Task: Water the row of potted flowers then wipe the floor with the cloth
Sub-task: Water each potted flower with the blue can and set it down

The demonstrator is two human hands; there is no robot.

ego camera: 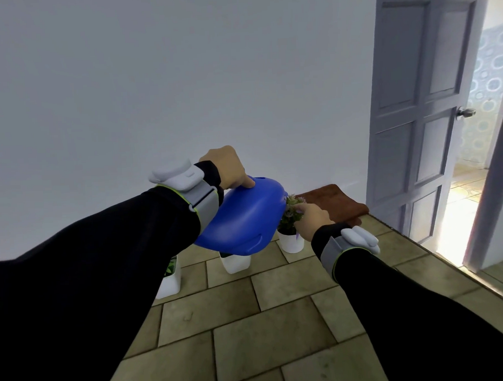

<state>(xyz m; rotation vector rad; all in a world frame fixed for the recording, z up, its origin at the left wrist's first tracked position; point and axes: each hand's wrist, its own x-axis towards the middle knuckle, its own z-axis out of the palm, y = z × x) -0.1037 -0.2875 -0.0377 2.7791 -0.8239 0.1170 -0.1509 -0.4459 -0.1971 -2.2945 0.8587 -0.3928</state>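
Currently, my notes from the head view:

Left hand: my left hand (227, 169) is clenched around the top of the blue watering can (242, 216), thumb pressed on its upper face; the handle itself is hidden under the fist.
Watering can: tipped forward and held in the air above the pots; I cannot see the spout or any water.
Right hand: my right hand (310, 219) reaches into the foliage of the far pot, fingers loosely curled among the stems; I cannot tell if anything is pinched.
Far pot: white pot (291, 242) on the floor, holding a small green plant with purple flowers (291, 210).
Middle pot: white pot (236, 261), its top hidden by the can.
Near pot: white pot (169, 283), green leaves showing, partly behind my left sleeve.
Row: all three stand along the white wall (124, 80), apart from one another.
Cloth: brown cloth (336, 205), folded, lying on the floor just beyond the far pot, by the wall.
Open room: tiled floor (250, 320) bare in front of the pots.
Edge: grey door (414, 111) ajar at right, bright room past it.
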